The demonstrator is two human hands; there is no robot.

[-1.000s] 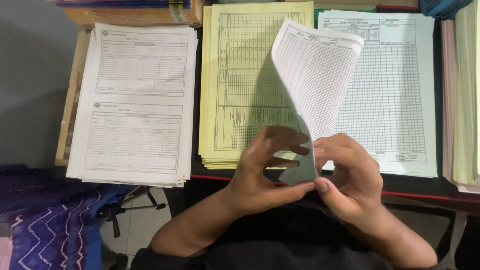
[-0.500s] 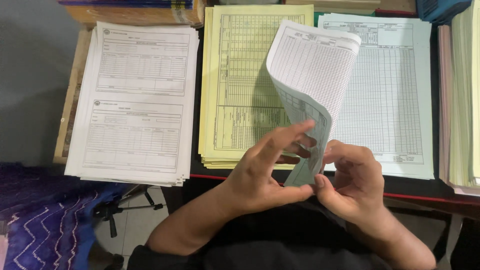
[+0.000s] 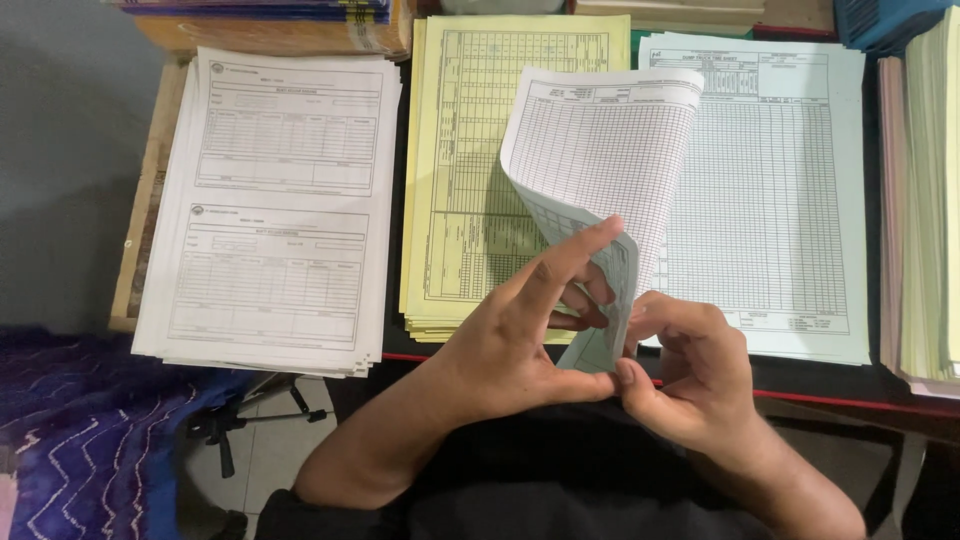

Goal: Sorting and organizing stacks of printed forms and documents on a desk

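White gridded sheet (image 3: 610,170) is curled up off the pale stack (image 3: 770,200) at centre-right, its top edge folded over toward the left, lower corner caught between both hands near the desk's front edge. Left hand (image 3: 520,335): forefinger stretched up along the sheet's near face, thumb laid flat under the corner, other fingers tucked behind the paper; it pinches the sheet. Right hand (image 3: 690,370): fingers curled and pressed together, thumb tip on the sheet's lower corner, meeting the left thumb. Stacks counted: four in full or part view. White form stack (image 3: 275,200) at left overhangs the desk's front edge; yellow stack (image 3: 460,180) sits just beside it and lies partly under the curled sheet; pale stack under the sheet; a mixed pink and yellow stack (image 3: 920,190) cut off by the right edge. Red desk edge (image 3: 850,397) runs just beyond the hands. Open room: grey floor (image 3: 60,150) to the left, dark patterned cloth (image 3: 80,440) lower left.
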